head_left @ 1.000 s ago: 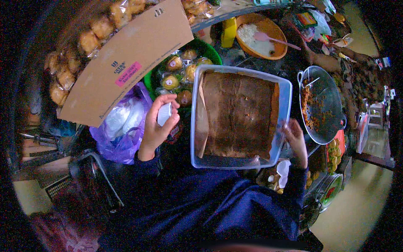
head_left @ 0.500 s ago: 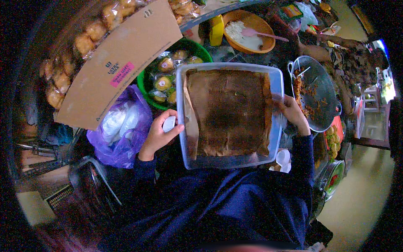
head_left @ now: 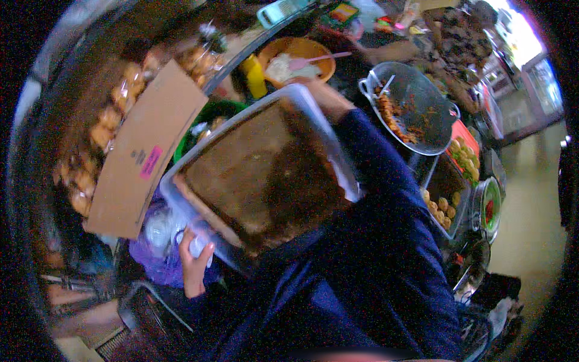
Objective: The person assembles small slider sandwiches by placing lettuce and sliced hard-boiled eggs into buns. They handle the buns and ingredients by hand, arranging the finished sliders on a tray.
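A clear plastic container (head_left: 226, 130) lined with brown paper sits slanted in front of me, blurred by motion. My left hand (head_left: 193, 265) is closed around a small white ribbed piece (head_left: 198, 245), possibly a stack of paper baking cups, beside the container's near left side. At the far right corner, my right hand (head_left: 325, 99) grips the container's rim, its fingers partly hidden and smeared. My right sleeve crosses the container's right side. Behind the container, a green basin (head_left: 223, 110) with wrapped round items is mostly covered.
A cardboard sheet (head_left: 142, 163) and bagged golden pastries (head_left: 108, 127) lie left, above a purple plastic bag (head_left: 145, 256). Farther off stand an orange bowl (head_left: 325, 63) with white powder and a large wok (head_left: 416, 102). A tray of dough balls (head_left: 442, 208) is at right; another person works beyond.
The container has turned counter-clockwise and shifted left. My right hand has moved from its right side to the far corner. My view has turned as well, and a dough-ball tray now shows.
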### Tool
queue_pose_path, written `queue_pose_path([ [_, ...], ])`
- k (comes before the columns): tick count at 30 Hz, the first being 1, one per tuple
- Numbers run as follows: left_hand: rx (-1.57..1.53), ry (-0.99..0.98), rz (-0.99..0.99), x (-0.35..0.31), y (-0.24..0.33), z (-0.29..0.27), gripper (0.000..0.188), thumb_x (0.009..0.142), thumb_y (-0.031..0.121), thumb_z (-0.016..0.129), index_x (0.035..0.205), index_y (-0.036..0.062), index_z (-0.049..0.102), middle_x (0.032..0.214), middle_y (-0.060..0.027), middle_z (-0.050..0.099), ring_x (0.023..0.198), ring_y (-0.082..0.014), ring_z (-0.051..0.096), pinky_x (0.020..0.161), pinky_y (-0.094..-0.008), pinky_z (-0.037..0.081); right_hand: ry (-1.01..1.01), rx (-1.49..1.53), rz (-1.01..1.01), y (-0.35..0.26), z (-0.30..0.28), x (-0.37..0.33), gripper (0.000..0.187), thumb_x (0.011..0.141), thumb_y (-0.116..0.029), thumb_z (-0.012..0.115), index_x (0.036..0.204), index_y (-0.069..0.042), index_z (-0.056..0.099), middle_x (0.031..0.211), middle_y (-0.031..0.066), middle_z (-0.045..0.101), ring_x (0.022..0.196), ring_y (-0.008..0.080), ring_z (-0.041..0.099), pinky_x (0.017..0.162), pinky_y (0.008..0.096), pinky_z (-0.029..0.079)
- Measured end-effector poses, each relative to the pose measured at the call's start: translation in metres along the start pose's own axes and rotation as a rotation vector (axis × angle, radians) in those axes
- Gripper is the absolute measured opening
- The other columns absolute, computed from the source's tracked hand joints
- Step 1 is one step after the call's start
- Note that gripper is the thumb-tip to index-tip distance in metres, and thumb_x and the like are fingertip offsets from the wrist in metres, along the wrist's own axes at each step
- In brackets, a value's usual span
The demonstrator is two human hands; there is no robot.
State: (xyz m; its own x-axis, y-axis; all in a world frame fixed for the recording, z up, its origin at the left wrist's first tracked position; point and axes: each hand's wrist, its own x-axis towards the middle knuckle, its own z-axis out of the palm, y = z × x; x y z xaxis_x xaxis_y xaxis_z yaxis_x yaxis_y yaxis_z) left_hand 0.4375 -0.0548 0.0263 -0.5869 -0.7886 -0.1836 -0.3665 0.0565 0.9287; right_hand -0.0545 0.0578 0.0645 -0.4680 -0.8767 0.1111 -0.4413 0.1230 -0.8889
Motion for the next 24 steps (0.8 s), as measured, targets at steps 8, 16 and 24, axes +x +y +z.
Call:
queue_pose_path([
  [8,-0.184,0.001,-0.065,-0.001,-0.027,-0.045,0.063,0.074,0.003,0.071,0.13,-0.0011,0.044,0.133,-0.0112,0.044,0.122,-0.0216,0.041,0.107,-0.0353,0.029,-0.233,-0.298,0.198,0.064,0.066,0.067,0.034,0.093,-0.031,0.05,0.109,-0.004,0.063,0.093,0.0121,0.068,0.077,0.0253,0.064,0.067,0.0407,0.051],
  [16,-0.265,-0.009,-0.103,0.002,0.009,-0.017,0.061,0.081,0.006,0.068,0.136,0.0019,0.042,0.136,-0.0101,0.041,0.125,-0.0214,0.04,0.107,-0.0343,0.031,0.048,0.51,0.262,0.008,0.049,0.042,0.039,0.096,-0.034,0.046,0.116,-0.002,0.059,0.102,0.0143,0.067,0.088,0.0258,0.064,0.077,0.0382,0.052],
  [24,-0.34,-0.15,-0.201,0.051,0.034,0.03,0.05,0.078,0.006,0.071,0.125,0.0021,0.052,0.126,-0.0075,0.052,0.113,-0.0174,0.051,0.096,-0.0314,0.043,0.0,0.385,0.417,-0.023,0.011,-0.211,0.066,0.091,-0.038,0.062,0.142,-0.005,0.036,0.13,0.0037,0.051,0.117,0.0161,0.047,0.103,0.0307,0.035],
])
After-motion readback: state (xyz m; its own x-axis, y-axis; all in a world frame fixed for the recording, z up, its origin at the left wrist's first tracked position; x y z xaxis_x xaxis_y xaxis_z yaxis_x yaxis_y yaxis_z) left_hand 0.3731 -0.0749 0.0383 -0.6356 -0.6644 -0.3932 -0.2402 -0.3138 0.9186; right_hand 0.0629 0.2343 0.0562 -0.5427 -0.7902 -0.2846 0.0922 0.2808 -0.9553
